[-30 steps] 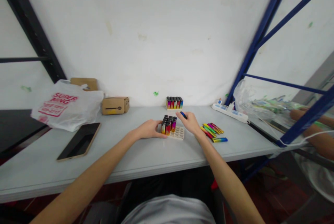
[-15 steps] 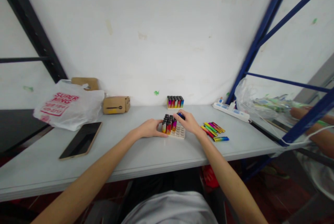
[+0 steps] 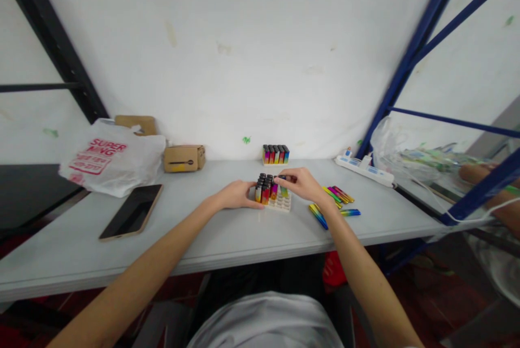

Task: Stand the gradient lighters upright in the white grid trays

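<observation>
A cream tray (image 3: 281, 205) with round holes lies on the grey table (image 3: 227, 229). Several colourful lighters (image 3: 265, 188) stand upright in its left part. My left hand (image 3: 234, 195) rests against the tray's left side. My right hand (image 3: 299, 184) is over the tray's right part, its fingers pinched on a lighter (image 3: 282, 180) standing in a hole. Loose lighters (image 3: 335, 202) lie flat on the table just right of my right hand.
A second small tray of lighters (image 3: 275, 154) stands by the wall. A phone (image 3: 132, 211), a white plastic bag (image 3: 109, 157) and cardboard boxes (image 3: 183, 157) are at left. A power strip (image 3: 364, 169) and blue shelf frame (image 3: 467, 196) are at right, with another person's arm (image 3: 493, 185) beyond.
My right hand carried a blue-ended lighter from above the tray down into a hole at its right part. My left hand has stayed at the tray's side.
</observation>
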A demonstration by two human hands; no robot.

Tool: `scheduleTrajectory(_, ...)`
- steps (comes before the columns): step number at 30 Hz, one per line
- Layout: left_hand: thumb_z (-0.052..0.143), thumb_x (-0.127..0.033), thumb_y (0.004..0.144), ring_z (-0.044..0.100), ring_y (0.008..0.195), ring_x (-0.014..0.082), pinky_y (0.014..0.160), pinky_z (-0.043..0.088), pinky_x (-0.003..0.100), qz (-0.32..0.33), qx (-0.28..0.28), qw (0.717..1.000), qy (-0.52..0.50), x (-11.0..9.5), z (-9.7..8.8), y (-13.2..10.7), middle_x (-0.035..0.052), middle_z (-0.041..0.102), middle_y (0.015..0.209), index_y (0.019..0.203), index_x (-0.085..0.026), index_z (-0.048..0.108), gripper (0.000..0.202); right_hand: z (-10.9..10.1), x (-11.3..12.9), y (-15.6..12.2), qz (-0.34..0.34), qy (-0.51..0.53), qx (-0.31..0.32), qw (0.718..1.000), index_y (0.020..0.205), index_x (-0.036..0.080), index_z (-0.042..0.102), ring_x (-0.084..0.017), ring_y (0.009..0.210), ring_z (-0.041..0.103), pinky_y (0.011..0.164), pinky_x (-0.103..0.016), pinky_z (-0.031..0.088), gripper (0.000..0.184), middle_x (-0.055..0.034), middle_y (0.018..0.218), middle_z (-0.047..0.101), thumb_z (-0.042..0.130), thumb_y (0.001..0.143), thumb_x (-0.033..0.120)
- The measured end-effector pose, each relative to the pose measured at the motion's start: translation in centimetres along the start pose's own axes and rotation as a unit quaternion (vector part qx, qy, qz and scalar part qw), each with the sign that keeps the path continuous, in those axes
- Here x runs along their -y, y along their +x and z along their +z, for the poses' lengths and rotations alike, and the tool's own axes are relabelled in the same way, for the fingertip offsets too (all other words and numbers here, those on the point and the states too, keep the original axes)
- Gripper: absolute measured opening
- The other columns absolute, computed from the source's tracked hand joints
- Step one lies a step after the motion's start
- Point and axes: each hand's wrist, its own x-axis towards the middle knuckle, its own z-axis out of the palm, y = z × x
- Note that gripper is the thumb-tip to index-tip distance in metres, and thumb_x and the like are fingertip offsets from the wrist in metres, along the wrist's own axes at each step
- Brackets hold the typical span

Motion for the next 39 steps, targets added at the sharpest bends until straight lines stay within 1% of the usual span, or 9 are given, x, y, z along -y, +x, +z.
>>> scheduleTrajectory(3, 0.066, -0.078, 0.07, 0.059, 0.064, 0.0216, 0.056, 0.033, 0.027, 0.0, 0.008, 1.0, -0.004, 0.0, -0.1, 0.0, 0.0008, 0.065, 0.073, 0.121, -0.02, 0.064, 0.077, 0.2, 0.0, -0.1, 0.003, 0.03, 0.034, 0.999, 0.087, 0.017, 0.072, -0.011, 0.053, 0.044, 0.054, -0.024, 0.032, 0.039, 0.0031, 0.058, 0.054, 0.058, 0.093, 0.054)
scheduleTrajectory(7, 0.065, -0.079, 0.069, 0.056, 0.06, 0.0203, 0.054, 0.031, 0.027, -0.011, 0.012, 1.0, -0.006, -0.1, -0.2, -0.1, 0.0, 0.063, 0.069, 0.119, -0.019, 0.065, 0.078, 0.7, 0.0, 0.0, 0.009, 0.041, 0.033, 0.999, 0.093, 0.018, 0.068, -0.011, 0.051, 0.048, 0.053, -0.023, 0.033, 0.031, 0.0049, 0.057, 0.056, 0.068, 0.087, 0.049)
scheduleTrajectory(12, 0.065, -0.078, 0.069, 0.058, 0.063, 0.0207, 0.055, 0.032, 0.027, -0.009, 0.013, 1.0, -0.003, -0.2, -0.3, -0.1, 0.0008, 0.065, 0.072, 0.114, -0.019, 0.066, 0.075, 1.1, -0.2, -0.1, 0.013, 0.024, 0.049, 0.998, 0.093, 0.019, 0.062, -0.013, 0.054, 0.055, 0.054, -0.023, 0.035, 0.027, 0.0039, 0.06, 0.061, 0.07, 0.087, 0.044)
scheduleTrajectory(18, 0.065, -0.078, 0.07, 0.058, 0.062, 0.0204, 0.054, 0.031, 0.027, 0.0, 0.01, 1.0, -0.008, -0.2, -0.2, -0.1, 0.0005, 0.065, 0.072, 0.114, -0.02, 0.065, 0.073, 1.1, -0.1, -0.2, 0.024, 0.026, 0.047, 0.998, 0.09, 0.02, 0.058, -0.014, 0.054, 0.058, 0.053, -0.024, 0.036, 0.028, 0.0025, 0.061, 0.064, 0.071, 0.085, 0.045)
scheduleTrajectory(21, 0.066, -0.08, 0.068, 0.057, 0.06, 0.0199, 0.053, 0.03, 0.027, -0.008, 0.005, 1.0, -0.009, 0.0, 0.0, -0.1, -0.0001, 0.063, 0.069, 0.112, -0.02, 0.066, 0.074, 1.0, 0.2, -0.2, 0.036, 0.047, 0.065, 0.996, 0.087, 0.02, 0.057, -0.015, 0.052, 0.058, 0.052, -0.024, 0.037, 0.031, 0.003, 0.058, 0.064, 0.071, 0.085, 0.048)
scheduleTrajectory(26, 0.066, -0.081, 0.067, 0.057, 0.06, 0.0201, 0.052, 0.029, 0.027, -0.015, 0.004, 1.0, -0.003, 0.1, 0.1, 0.0, -0.0005, 0.061, 0.066, 0.111, -0.02, 0.066, 0.075, 0.9, 0.5, -0.1, 0.035, 0.038, 0.071, 0.996, 0.081, 0.019, 0.059, -0.013, 0.051, 0.057, 0.052, -0.023, 0.036, 0.032, 0.0024, 0.058, 0.064, 0.07, 0.085, 0.049)
scheduleTrajectory(31, 0.065, -0.08, 0.068, 0.058, 0.061, 0.0204, 0.053, 0.031, 0.027, -0.009, 0.005, 1.0, -0.001, -0.1, 0.0, -0.1, 0.0004, 0.063, 0.07, 0.114, -0.02, 0.066, 0.076, 0.8, 0.5, 0.2, 0.019, 0.034, 0.04, 0.998, 0.092, 0.019, 0.065, -0.012, 0.051, 0.055, 0.053, -0.023, 0.036, 0.033, 0.0029, 0.058, 0.064, 0.07, 0.086, 0.051)
scheduleTrajectory(35, 0.066, -0.077, 0.069, 0.06, 0.064, 0.021, 0.055, 0.032, 0.026, -0.011, 0.007, 1.0, -0.011, -0.1, -0.1, 0.0, -0.0002, 0.063, 0.07, 0.119, -0.022, 0.065, 0.075, -0.8, -0.1, -0.2, 0.044, 0.025, 0.002, 0.999, 0.089, 0.018, 0.066, -0.013, 0.05, 0.056, 0.055, -0.023, 0.039, 0.035, 0.0018, 0.057, 0.064, 0.062, 0.091, 0.053)
scheduleTrajectory(39, 0.065, -0.08, 0.068, 0.06, 0.064, 0.022, 0.054, 0.032, 0.027, -0.014, 0.01, 1.0, -0.007, 0.1, 0.0, 0.1, 0.0002, 0.064, 0.069, 0.118, -0.02, 0.065, 0.077, -4.3, -2.6, -1.8, 0.118, -0.071, 0.013, 0.99, 0.086, 0.018, 0.069, -0.016, 0.059, 0.063, 0.061, -0.025, 0.044, 0.025, -0.0033, 0.067, 0.071, 0.064, 0.092, 0.042)
